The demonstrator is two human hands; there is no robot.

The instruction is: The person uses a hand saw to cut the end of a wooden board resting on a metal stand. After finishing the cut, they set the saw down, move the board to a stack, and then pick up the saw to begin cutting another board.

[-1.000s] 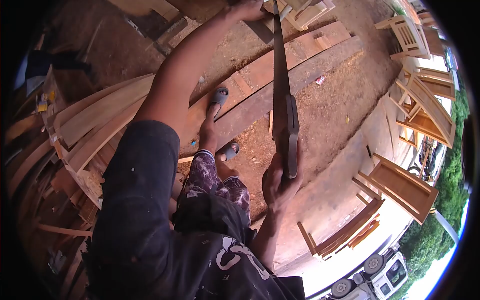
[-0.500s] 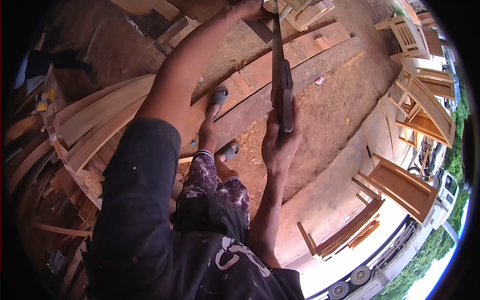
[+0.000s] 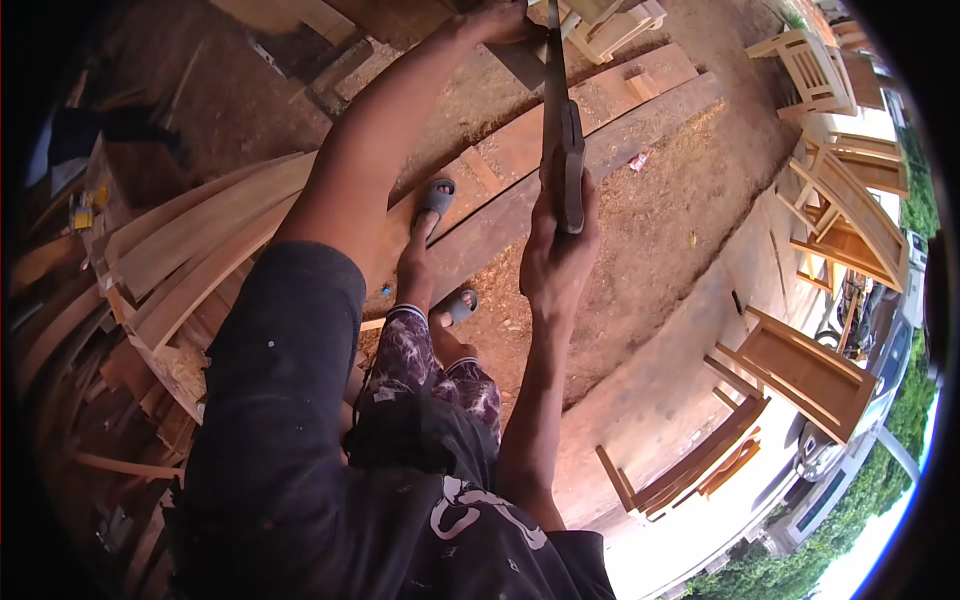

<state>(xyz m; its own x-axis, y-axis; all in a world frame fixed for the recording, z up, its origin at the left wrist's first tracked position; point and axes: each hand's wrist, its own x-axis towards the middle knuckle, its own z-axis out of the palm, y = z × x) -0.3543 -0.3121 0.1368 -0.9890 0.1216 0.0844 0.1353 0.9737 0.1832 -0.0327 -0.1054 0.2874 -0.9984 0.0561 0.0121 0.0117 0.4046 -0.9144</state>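
Note:
My right hand [image 3: 556,262] grips the dark handle of a hand saw [image 3: 566,165], whose thin blade runs up and away toward the top of the view. My left hand [image 3: 497,20] is stretched out at the top edge, pressing down on a wooden piece [image 3: 520,55] beside the blade. How the fingers sit on the wood is partly cut off by the frame. My feet in grey sandals [image 3: 436,195] stand on long planks [image 3: 610,140] lying on the sawdust-covered ground.
Curved wooden slats [image 3: 190,250] are stacked at the left. Wooden chair frames [image 3: 850,215] and panels [image 3: 800,375] stand at the right on the concrete. A pale wooden frame [image 3: 620,25] lies at the top. A vehicle passes at the lower right.
My right hand has pushed the saw forward, away from me, so the handle is now much farther up. The left hand has stayed put. Vehicles on the road have moved.

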